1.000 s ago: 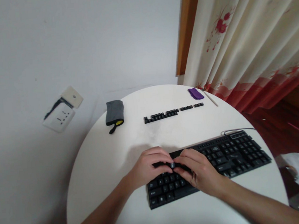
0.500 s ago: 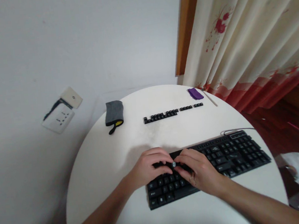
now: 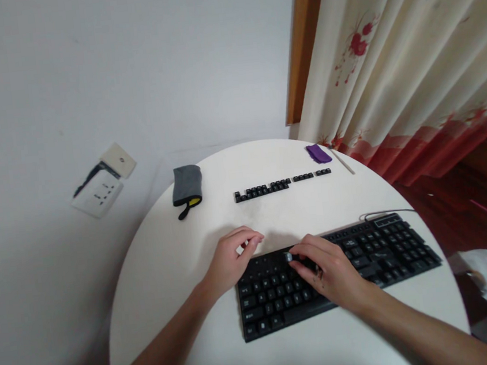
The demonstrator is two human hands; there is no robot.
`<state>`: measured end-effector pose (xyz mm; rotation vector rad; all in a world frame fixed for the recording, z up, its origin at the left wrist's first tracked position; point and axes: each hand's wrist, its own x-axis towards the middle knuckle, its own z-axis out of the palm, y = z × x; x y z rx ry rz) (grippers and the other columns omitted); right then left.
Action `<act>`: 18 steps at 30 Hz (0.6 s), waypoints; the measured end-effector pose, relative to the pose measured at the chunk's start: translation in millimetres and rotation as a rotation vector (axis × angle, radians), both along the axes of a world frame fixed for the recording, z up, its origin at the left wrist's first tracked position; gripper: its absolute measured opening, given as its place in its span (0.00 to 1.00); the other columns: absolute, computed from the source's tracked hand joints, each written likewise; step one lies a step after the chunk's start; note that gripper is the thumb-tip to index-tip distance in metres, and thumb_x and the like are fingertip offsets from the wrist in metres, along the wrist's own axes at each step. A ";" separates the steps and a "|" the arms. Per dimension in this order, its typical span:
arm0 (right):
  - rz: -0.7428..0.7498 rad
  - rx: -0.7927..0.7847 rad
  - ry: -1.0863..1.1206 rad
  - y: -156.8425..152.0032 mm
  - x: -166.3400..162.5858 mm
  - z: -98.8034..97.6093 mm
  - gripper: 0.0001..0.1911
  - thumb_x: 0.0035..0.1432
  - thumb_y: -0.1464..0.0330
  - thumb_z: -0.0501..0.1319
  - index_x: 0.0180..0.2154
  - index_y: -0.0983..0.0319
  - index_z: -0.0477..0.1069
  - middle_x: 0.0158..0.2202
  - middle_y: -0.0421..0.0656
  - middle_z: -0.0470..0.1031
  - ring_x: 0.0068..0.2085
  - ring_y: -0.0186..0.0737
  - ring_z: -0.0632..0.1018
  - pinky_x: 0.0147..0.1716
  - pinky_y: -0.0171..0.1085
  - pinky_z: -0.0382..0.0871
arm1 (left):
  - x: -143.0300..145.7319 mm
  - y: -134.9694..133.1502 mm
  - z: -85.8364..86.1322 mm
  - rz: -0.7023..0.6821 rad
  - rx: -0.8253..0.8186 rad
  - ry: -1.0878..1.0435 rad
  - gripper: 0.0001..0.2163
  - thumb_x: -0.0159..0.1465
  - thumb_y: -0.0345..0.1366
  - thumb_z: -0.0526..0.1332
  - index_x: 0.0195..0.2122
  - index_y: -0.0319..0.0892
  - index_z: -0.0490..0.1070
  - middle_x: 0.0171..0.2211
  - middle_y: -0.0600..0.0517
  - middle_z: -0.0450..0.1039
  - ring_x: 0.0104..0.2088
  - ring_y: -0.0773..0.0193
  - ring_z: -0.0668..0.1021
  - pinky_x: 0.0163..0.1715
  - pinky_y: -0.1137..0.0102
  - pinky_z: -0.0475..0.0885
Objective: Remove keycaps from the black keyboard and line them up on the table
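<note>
A black keyboard point(image 3: 301, 316) lies at a slant on the round white table. Its upper left rows look bare of keycaps. Over that bare part, my right hand point(image 3: 326, 266) pinches a small grey piece point(image 3: 288, 257) between thumb and fingertips; its exact kind is too small to tell. My left hand point(image 3: 234, 259) is just off the keyboard's upper left corner, thumb and index tips pressed together. Whatever those tips hold, if anything, is hidden. Farther back, loose black keycaps point(image 3: 266, 189) lie in rows on the table.
A grey cloth pouch point(image 3: 187, 185) with a yellow lining and black loop lies at the back left. At the back right are a folded purple cloth point(image 3: 318, 153) and a thin pale stick point(image 3: 343, 161). The keyboard's cable point(image 3: 386, 211) curls behind it. Wall and curtain point(image 3: 389, 74) border the table.
My left hand has moved up and left, away from the right hand and off the keys. The right hand has shifted slightly right, the grey piece still in its fingers.
</note>
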<state>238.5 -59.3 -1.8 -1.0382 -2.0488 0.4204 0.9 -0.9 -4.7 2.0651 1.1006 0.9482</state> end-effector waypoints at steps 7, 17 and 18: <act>-0.160 0.002 -0.054 37.0 35.0 14.4 0.04 0.64 0.70 0.60 0.40 0.61 0.74 0.32 0.43 0.73 0.34 0.39 0.75 0.35 0.37 0.69 | -0.7 -0.7 2.9 -0.036 -0.025 0.011 0.10 0.69 0.34 0.57 0.35 0.40 0.77 0.33 0.49 0.78 0.35 0.64 0.78 0.36 0.71 0.72; -0.415 -0.173 -0.424 147.1 61.8 0.5 0.07 0.59 0.67 0.63 0.36 0.63 0.78 0.33 0.45 0.79 0.35 0.41 0.77 0.35 0.36 0.65 | -5.1 1.3 0.0 -0.050 -0.030 -0.021 0.10 0.69 0.35 0.57 0.34 0.40 0.77 0.32 0.48 0.77 0.34 0.64 0.77 0.35 0.71 0.72; -0.417 -0.202 -0.453 153.7 60.8 -3.2 0.07 0.59 0.67 0.63 0.36 0.63 0.79 0.33 0.45 0.80 0.35 0.42 0.77 0.35 0.35 0.65 | -5.6 1.7 0.6 -0.047 -0.027 -0.023 0.10 0.69 0.35 0.57 0.34 0.39 0.77 0.32 0.48 0.77 0.34 0.64 0.77 0.35 0.71 0.72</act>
